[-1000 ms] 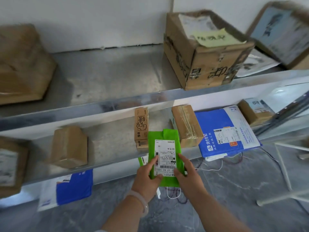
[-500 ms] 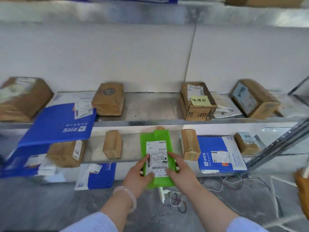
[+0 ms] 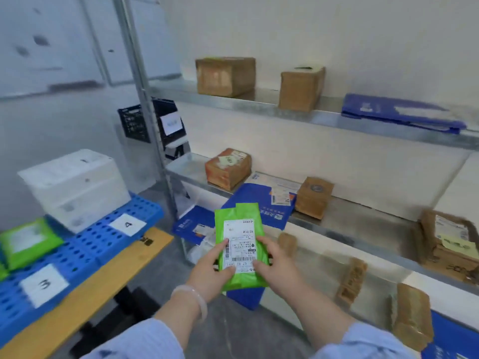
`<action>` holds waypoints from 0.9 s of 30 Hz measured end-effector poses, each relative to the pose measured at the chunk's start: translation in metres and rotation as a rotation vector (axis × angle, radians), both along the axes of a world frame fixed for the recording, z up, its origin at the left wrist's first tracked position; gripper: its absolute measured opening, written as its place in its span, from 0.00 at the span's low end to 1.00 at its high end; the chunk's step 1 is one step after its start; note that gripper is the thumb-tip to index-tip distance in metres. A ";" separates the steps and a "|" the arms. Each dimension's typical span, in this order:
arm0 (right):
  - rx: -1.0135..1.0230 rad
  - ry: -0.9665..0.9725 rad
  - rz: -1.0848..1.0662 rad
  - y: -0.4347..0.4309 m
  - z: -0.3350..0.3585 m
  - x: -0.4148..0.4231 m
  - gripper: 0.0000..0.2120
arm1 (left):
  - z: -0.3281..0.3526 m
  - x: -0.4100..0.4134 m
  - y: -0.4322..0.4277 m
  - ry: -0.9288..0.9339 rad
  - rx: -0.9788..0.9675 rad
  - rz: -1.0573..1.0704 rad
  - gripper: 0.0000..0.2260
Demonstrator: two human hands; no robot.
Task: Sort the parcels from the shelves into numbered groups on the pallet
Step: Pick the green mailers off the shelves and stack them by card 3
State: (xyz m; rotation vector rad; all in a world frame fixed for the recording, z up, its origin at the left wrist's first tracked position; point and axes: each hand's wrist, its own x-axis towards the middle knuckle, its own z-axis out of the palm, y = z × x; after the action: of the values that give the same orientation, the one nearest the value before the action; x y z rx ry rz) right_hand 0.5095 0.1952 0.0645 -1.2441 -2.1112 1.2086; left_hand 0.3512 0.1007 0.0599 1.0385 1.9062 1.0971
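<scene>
I hold a flat green parcel (image 3: 239,239) with a white shipping label in front of me, label side up. My left hand (image 3: 211,268) grips its lower left edge and my right hand (image 3: 278,268) grips its lower right edge. To my left lies the blue pallet (image 3: 85,244) with white number cards, 3 (image 3: 44,285) and 4 (image 3: 127,224). Another green parcel (image 3: 27,242) rests on the pallet beyond card 3, and a white box (image 3: 75,187) stands behind card 4.
Metal shelves (image 3: 324,117) on the right carry brown cardboard boxes (image 3: 225,76) and blue mailers (image 3: 399,112). A shelf upright (image 3: 145,104) stands between shelves and pallet. The pallet sits on a yellow wooden base (image 3: 90,288). A black crate (image 3: 147,120) is behind the upright.
My view has swung left from facing the shelves toward the pallet, which is now in sight. Both hands still hold the green parcel, now away from the shelf.
</scene>
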 end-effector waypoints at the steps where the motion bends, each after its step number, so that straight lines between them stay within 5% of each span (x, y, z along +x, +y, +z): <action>1: -0.007 0.017 0.038 -0.006 0.005 -0.025 0.28 | 0.006 -0.020 -0.013 0.014 0.009 0.034 0.27; 14: -0.020 0.009 0.452 -0.139 0.009 -0.352 0.27 | 0.021 -0.282 -0.202 0.098 -0.030 0.452 0.28; 27: -0.170 -0.036 0.626 -0.180 -0.014 -0.528 0.26 | -0.006 -0.421 -0.255 -0.028 -0.032 0.701 0.28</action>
State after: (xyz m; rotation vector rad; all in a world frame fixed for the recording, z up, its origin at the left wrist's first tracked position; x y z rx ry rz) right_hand -0.0183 0.0153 0.0504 -0.6694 -2.5664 1.6509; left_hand -0.0700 -0.1539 0.0537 0.3147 2.3221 1.4284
